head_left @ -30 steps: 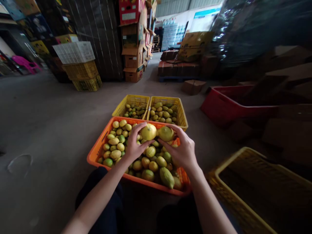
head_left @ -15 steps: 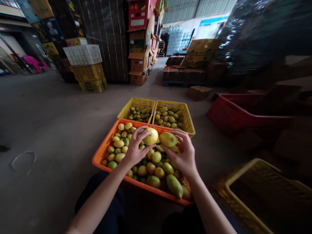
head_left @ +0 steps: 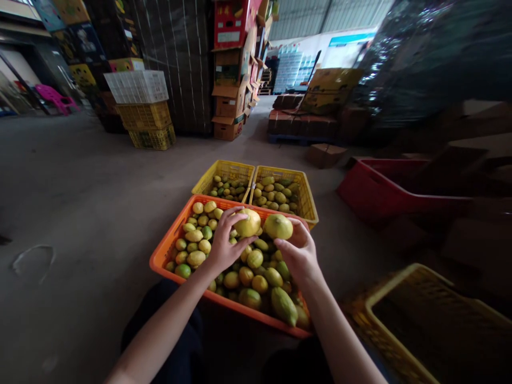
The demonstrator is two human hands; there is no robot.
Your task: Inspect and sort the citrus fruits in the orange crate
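Note:
My left hand [head_left: 226, 240] is closed round a yellow lemon [head_left: 248, 222], thumb below and fingers above. In my right hand [head_left: 301, 246] is a yellow-green lemon [head_left: 278, 226], gripped from its right side with one rounded end facing me. The two lemons are side by side with a narrow gap between them. Both are held over an orange crate [head_left: 170, 238] of yellow and green lemons [head_left: 255, 258]. A large, pointed green-yellow lemon [head_left: 284, 306] lies near the crate's front right corner.
Two yellow crates, a left one [head_left: 204, 181] and a right one [head_left: 308, 197], hold more fruit behind the orange crate. A yellow crate [head_left: 400, 341] stands at my right, with a red bin [head_left: 368, 189] beyond. Stacked crates [head_left: 146, 114] and cartons [head_left: 228, 101] stand farther back.
My right hand has turned its lemon so that an end faces me, and its fingers have shifted. The left hand keeps its lemon almost in place. The view has shifted slightly.

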